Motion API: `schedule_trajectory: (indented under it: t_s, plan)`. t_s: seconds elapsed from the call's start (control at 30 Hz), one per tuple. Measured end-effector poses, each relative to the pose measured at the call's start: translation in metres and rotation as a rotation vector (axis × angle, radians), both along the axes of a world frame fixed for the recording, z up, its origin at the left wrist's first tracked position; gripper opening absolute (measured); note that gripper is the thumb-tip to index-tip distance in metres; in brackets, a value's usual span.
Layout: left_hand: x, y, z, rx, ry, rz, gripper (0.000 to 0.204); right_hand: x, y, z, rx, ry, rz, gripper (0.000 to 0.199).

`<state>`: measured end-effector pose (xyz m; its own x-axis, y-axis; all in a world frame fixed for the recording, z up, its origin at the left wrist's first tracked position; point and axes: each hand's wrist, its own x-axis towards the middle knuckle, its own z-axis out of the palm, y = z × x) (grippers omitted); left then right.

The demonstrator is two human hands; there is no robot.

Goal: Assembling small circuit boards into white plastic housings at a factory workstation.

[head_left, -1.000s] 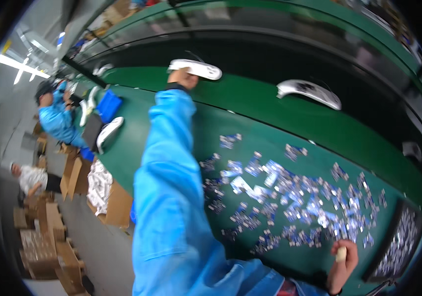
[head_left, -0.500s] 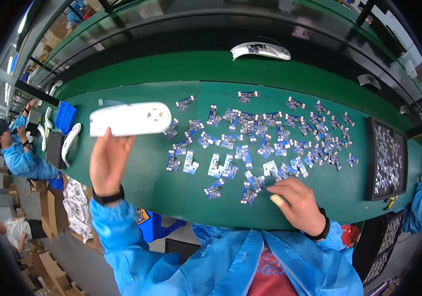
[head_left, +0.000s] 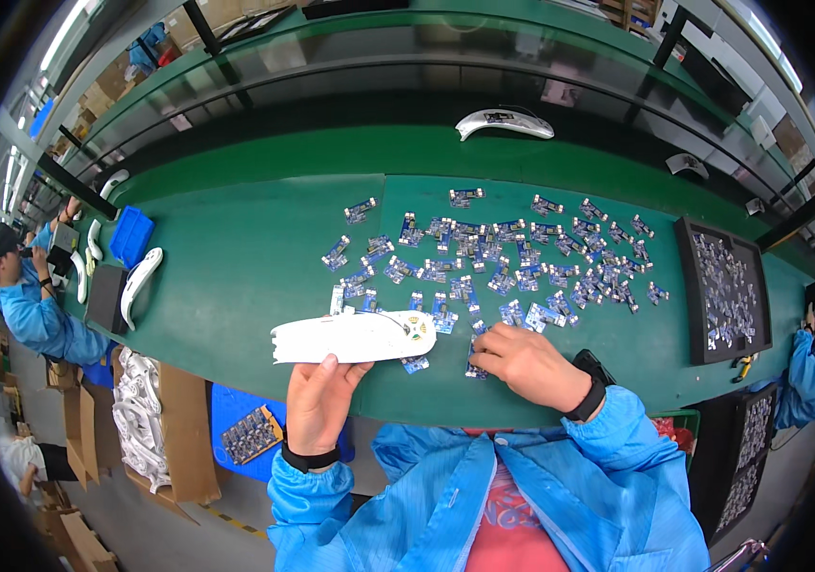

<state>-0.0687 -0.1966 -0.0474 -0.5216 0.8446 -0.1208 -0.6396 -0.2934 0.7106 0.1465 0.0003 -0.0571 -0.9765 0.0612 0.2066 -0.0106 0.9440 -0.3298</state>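
The left hand (head_left: 319, 405) grips a long white plastic housing shell (head_left: 350, 337) from below, thumb on its near edge, holding it level just above the near part of the green table (head_left: 236, 276). The shell's rounded end points toward the right hand (head_left: 520, 364), which lies knuckles-up on the table with its fingers curled down onto a small blue circuit board (head_left: 475, 366) at the near edge of a wide scatter of small blue circuit boards (head_left: 503, 257); whether the fingers have actually pinched that board cannot be told. Both wrists wear black bands under light blue sleeves.

To the right of the scatter lies a black rectangular tray (head_left: 724, 291) filled with more boards. A second white housing shell (head_left: 505, 121) rests on the far strip of the table. At the left end sit a blue plastic bin (head_left: 131, 235) and another white shell (head_left: 139, 283), near a co-worker in a blue coat (head_left: 35, 310). Below the table edge, a blue crate (head_left: 247, 431) holds a few boards beside brown cardboard boxes (head_left: 183, 429).
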Motion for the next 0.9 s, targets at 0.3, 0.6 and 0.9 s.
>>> schedule_trajectory:
  t_s: [0.3, 0.6, 0.9]
  plan:
    - [0.038, 0.025, 0.003, -0.018, 0.122, -0.035, 0.053, 0.037, 0.005, 0.031, -0.290, 0.245, -0.181, 0.021]
    - [0.126, 0.075, 0.009, 0.019, 0.179, -0.467, 0.061, 0.079, -0.017, 0.052, -0.396, 0.522, -0.346, 0.029]
    - [0.154, 0.082, 0.011, -0.005, 0.214, -0.607, 0.063, 0.096, -0.024, 0.046, -0.139, 0.558, -0.388, 0.036]
